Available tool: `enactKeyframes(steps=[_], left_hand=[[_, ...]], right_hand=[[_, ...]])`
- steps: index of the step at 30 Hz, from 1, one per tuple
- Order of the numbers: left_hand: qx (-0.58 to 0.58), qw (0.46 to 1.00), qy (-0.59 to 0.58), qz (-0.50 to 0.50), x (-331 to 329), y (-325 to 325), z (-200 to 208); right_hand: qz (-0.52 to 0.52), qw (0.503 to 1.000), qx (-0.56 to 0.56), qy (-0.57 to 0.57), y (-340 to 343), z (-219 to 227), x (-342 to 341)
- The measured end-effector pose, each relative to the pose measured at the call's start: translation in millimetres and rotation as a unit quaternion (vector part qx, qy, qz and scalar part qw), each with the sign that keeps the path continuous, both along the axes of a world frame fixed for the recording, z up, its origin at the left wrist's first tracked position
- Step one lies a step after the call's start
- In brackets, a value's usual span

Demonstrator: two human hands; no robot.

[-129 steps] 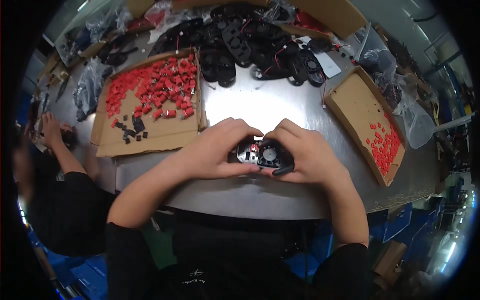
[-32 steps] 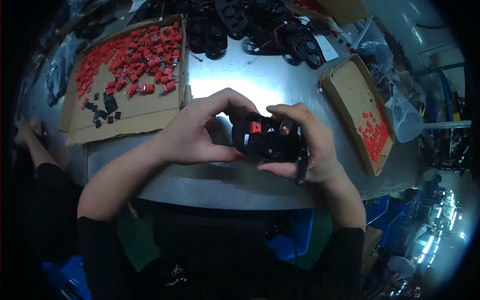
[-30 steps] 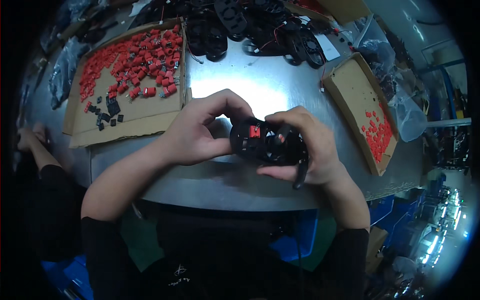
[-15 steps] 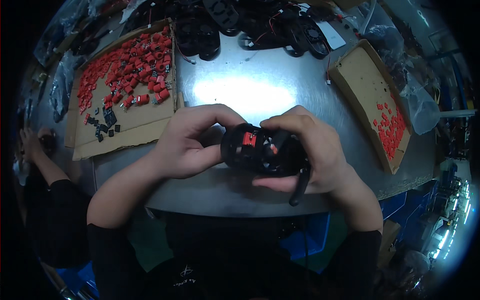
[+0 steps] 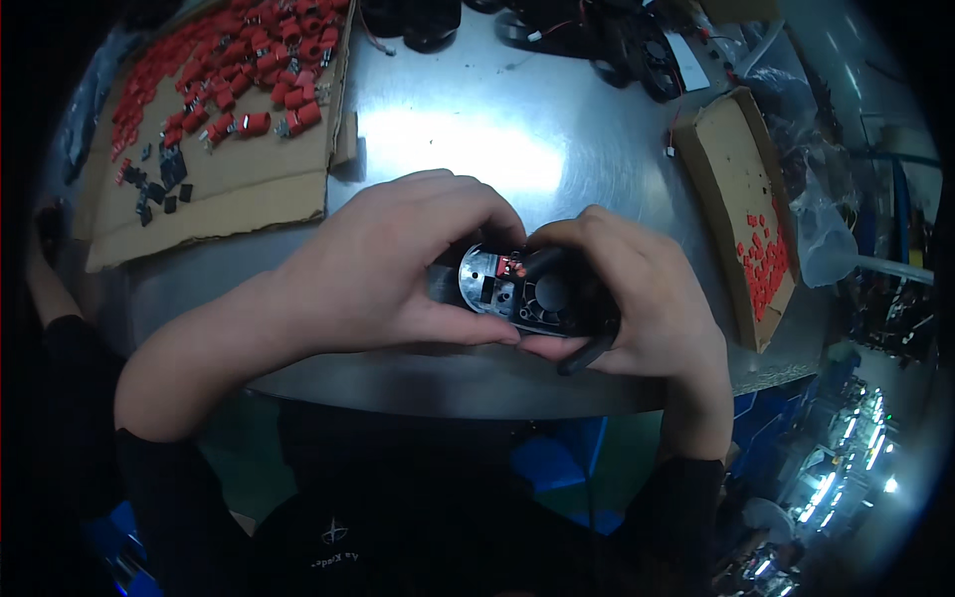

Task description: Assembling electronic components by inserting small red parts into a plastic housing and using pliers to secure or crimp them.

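Note:
Over the metal table, both my hands hold a black fan housing (image 5: 545,298), its inside facing up. A small round fan, a pale rounded end plate and a bit of red show within it. My left hand (image 5: 418,261) curls around the left end, thumb along the near edge and fingers along the far edge. Around the right end wraps my right hand (image 5: 652,294), its thumb and fingers pressing on the housing. A black curved strip juts out below the right hand. The right fingertips are partly hidden behind the housing.
A cardboard tray (image 5: 254,194) at the left holds red cylindrical parts (image 5: 239,90) and small black pieces (image 5: 171,167). Another cardboard tray (image 5: 711,164) at the right holds small red squares (image 5: 764,264). Black fan housings (image 5: 637,50) with wires lie at the back. Another person's arm (image 5: 50,289) shows far left.
My left hand has closed further over the housing's left end. The housing has tilted, so the pale end plate now shows. The whole view has shifted, with the trays placed differently in it.

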State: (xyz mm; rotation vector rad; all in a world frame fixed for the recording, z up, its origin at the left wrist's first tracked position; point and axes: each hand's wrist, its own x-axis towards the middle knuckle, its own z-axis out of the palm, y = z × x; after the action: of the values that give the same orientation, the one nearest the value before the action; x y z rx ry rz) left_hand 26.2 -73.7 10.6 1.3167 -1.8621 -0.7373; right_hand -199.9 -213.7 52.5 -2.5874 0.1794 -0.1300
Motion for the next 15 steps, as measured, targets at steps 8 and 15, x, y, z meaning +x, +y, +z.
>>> enactKeyframes(steps=[8,15], left_hand=[[-0.058,0.998,-0.013,0.008,-12.2,1.1,-11.0],[-0.077,0.997,0.008,0.025,-15.3,8.3,-16.7]], right_hand=[[-0.102,0.944,0.158,-0.272,-14.6,-1.9,-14.8],[-0.086,0.799,0.463,-0.373,37.8,14.3,13.5]])
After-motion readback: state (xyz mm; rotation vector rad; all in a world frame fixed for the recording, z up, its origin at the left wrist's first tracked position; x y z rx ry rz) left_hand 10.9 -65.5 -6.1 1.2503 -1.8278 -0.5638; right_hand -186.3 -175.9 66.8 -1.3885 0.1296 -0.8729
